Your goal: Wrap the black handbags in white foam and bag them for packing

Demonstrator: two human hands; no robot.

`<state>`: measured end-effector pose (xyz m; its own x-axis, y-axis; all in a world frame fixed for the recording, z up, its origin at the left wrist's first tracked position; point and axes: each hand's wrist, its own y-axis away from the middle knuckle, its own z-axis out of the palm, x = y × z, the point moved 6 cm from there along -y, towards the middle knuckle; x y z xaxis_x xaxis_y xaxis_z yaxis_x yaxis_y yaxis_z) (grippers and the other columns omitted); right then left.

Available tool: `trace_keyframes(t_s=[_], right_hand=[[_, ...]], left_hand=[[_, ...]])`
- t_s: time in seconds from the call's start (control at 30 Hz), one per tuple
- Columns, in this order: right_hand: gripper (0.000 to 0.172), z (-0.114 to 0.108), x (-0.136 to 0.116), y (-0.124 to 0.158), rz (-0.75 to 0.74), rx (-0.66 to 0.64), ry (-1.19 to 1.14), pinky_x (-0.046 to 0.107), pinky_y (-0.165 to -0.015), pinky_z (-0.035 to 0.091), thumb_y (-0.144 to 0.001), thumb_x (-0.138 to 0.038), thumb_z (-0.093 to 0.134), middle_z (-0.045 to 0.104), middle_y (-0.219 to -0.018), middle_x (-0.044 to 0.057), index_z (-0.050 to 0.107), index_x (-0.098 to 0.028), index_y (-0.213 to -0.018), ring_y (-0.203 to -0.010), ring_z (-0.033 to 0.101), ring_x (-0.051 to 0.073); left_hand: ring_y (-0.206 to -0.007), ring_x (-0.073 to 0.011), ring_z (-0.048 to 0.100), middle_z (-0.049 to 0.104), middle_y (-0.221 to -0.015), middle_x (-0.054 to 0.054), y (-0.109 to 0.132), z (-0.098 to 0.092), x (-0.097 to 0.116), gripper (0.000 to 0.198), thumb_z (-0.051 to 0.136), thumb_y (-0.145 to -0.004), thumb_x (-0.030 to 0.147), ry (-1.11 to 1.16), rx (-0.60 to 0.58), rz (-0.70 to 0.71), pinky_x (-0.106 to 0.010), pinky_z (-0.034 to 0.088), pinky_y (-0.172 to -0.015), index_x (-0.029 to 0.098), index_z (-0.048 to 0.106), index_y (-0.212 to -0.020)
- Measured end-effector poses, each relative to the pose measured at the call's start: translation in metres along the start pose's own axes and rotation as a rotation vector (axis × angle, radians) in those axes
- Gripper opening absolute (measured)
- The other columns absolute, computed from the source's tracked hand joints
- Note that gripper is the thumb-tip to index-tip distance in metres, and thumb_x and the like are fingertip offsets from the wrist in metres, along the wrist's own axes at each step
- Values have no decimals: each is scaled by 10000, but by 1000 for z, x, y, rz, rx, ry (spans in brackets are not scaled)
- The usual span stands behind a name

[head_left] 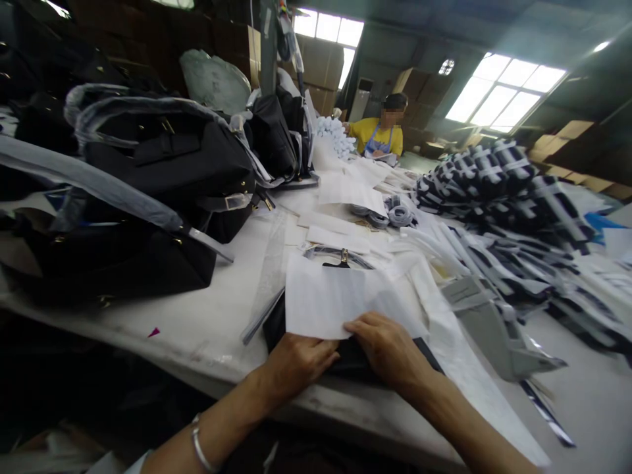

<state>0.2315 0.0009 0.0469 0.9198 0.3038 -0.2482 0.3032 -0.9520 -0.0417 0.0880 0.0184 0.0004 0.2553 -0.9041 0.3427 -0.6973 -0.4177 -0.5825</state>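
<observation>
A thin white sheet, apparently paper or foam, lies over a black bag at the table's front edge. My left hand has its fingers closed at the sheet's lower edge, against the bag; the fingertips are partly hidden. With thumb and fingers, my right hand pinches the same lower edge, just to the right. Behind the sheet, a gold-coloured clasp on a black tab and a wrapped handle show. The rest of the bag is covered by sheet and hands.
Finished black handbags with wrapped handles crowd the left. Rolled grey strips and white sheets lie beyond the work. At right are stacked black-and-white bundles and a grey tape dispenser. A person in yellow is across the table.
</observation>
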Motion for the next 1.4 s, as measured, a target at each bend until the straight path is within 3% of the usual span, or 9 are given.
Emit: trace_keyframes(t_s=[0.23,0.43,0.6,0.83,0.97,1.03,1.13,1.27,1.4], right_hand=[[142,1,-29,-2,31,-53,270,327,-684,508,-847,-45,638,684,-824,66,693,-175,-837,-776,621,230],[203,6,-22,12,-188,148,114,385,-896,553,-887,-65,601,706,-1160,107,699,-162,-1036,-1020,657,242],[289,13,-20,26,-307,162,23,408,-1027,522,-903,-51,561,678,-1266,123,675,-130,-1157,-1214,607,255],[305,21,-18,23,-340,134,-33,414,-1081,483,-910,-66,571,670,-1284,115,675,-140,-1187,-1260,581,241],[303,24,-18,22,-340,122,-76,406,-1082,483,-922,-71,544,660,-1294,138,674,-122,-1192,-1299,545,244],[310,22,-21,21,-340,122,-118,410,-1087,477,-939,-84,515,651,-1303,149,664,-120,-1208,-1304,540,240],[330,15,-24,19,-315,127,-215,399,-1106,458,-960,-90,465,656,-1299,134,656,-142,-1224,-1302,542,216],[257,10,-18,18,-247,135,-310,379,-1081,479,-953,-182,535,707,-1211,95,697,-183,-1152,-1242,594,222],[241,11,8,21,-31,350,-328,339,-924,572,-954,-174,504,748,-1065,81,723,-207,-1049,-1000,705,194]], left_hand=[[-803,-176,682,710,-862,-45,-4,-3,4,145,497,-981,181,-26,71,69,-302,550,-769,162,640,-981],[-681,-162,627,652,-726,-20,0,-12,10,216,485,-1003,256,-74,119,100,-283,511,-664,169,617,-854],[-693,-169,627,660,-740,-34,3,-17,16,315,455,-1016,402,-93,76,110,-290,505,-679,163,628,-904],[-674,-150,603,662,-744,-21,9,-28,28,114,570,-962,199,-79,114,172,-286,475,-637,157,608,-863],[-816,-163,642,677,-774,-22,1,-51,66,10,628,-915,147,-45,127,310,-312,513,-804,139,632,-921],[-1031,-192,632,707,-945,-62,-10,-55,76,141,562,-942,132,-31,110,313,-342,486,-966,112,625,-1067],[-1085,-218,609,679,-1099,-106,-31,-40,56,292,425,-958,73,-88,-24,68,-387,492,-978,98,555,-1218],[-872,-220,620,661,-942,-67,-38,-8,10,206,457,-928,60,-201,-326,-178,-377,534,-809,143,589,-1063],[-851,-206,580,611,-884,-32,-34,-3,-3,138,473,-963,127,-189,-314,-206,-327,507,-769,184,594,-933]])
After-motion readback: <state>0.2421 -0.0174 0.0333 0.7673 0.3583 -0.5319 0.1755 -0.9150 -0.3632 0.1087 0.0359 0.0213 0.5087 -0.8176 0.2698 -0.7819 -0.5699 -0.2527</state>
